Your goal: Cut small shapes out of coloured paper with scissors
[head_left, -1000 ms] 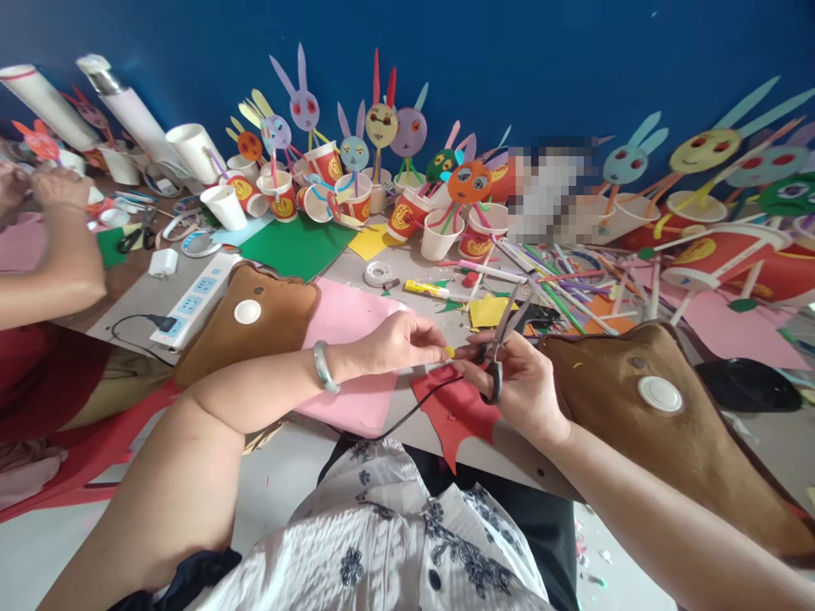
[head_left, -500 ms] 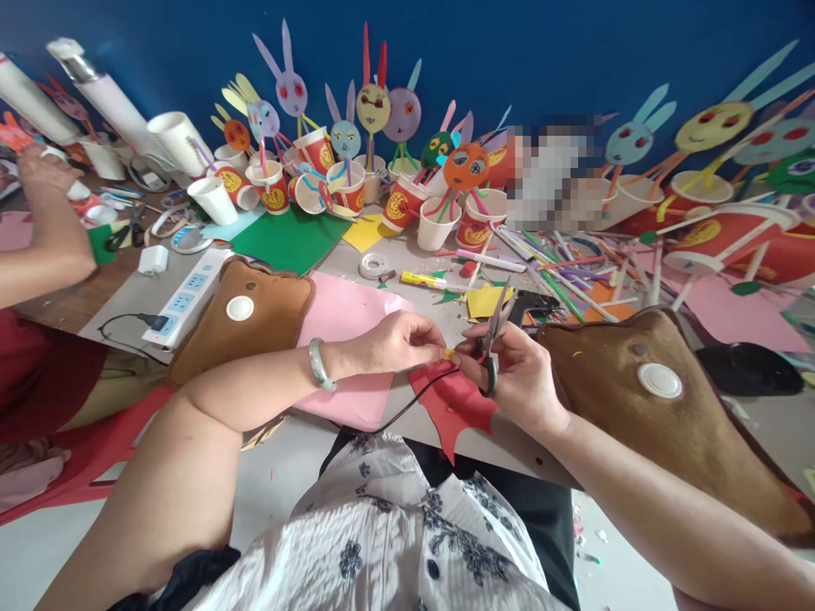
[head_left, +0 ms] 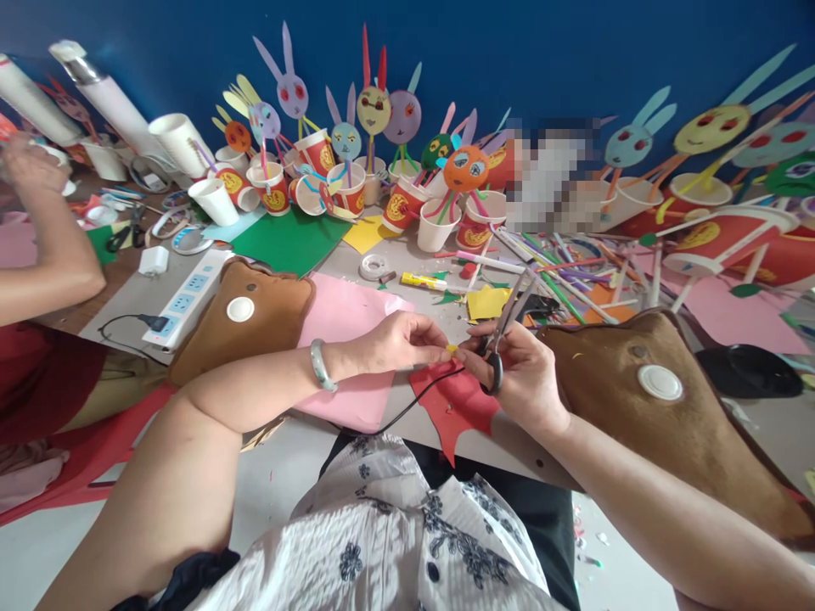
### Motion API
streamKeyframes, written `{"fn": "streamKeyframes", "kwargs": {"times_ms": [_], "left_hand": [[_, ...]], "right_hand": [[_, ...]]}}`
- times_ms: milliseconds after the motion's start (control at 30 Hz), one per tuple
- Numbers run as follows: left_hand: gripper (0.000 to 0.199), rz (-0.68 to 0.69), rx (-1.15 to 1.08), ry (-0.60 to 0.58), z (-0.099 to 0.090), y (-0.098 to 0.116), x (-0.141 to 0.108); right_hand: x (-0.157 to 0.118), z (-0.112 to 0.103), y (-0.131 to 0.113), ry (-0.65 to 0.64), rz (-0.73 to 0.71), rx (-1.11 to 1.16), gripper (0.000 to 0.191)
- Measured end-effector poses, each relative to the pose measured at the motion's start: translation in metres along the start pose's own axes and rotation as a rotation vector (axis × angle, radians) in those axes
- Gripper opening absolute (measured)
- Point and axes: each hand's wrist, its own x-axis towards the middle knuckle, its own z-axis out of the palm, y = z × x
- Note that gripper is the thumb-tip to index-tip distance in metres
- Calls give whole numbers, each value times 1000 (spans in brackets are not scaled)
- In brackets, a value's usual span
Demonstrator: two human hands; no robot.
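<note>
Pinching small yellow piece (head_left: 452, 349), left hand (head_left: 408, 341) near front edge of grey tabletop (head_left: 525, 450); right hand (head_left: 525, 373), fingers curled round black-handled metal scissors (head_left: 496, 373).

Power strip (head_left: 188, 295) beside brown cushion (head_left: 273, 310), blue wall (head_left: 458, 59), red chair (head_left: 115, 437)

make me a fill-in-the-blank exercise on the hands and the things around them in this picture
1. The right hand holds a pair of black-handled metal ____.
2. The tiny scrap pinched by the left hand is ____ in colour.
3. The jagged-edged paper sheet beneath the hands is ____ in colour.
4. The brown plush cushion beside the rectangular white power strip bears a round disc coloured ____.

Missing words: scissors; yellow; red; white.
</note>
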Motion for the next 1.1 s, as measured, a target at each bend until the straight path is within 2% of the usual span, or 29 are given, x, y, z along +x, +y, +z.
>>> {"fn": "streamKeyframes", "kwargs": {"times_ms": [133,333,600,867,1100], "left_hand": [[24,0,-33,9,2,-2,0],[10,-17,-77,91,-2,16,-4],[16,151,-219,219,-14,19,-1],[16,197,-227,207,-14,22,-2],[16,180,-225,207,-15,23,-3]], "right_hand": [[0,0,1,-13,-14,-9,33],[0,0,1,-9,-54,-50,33],[2,-5,4,-139,-130,-230,33],[5,-3,-4,-256,-188,-338,34],[5,-4,-1,-260,-173,-334,34]]}}
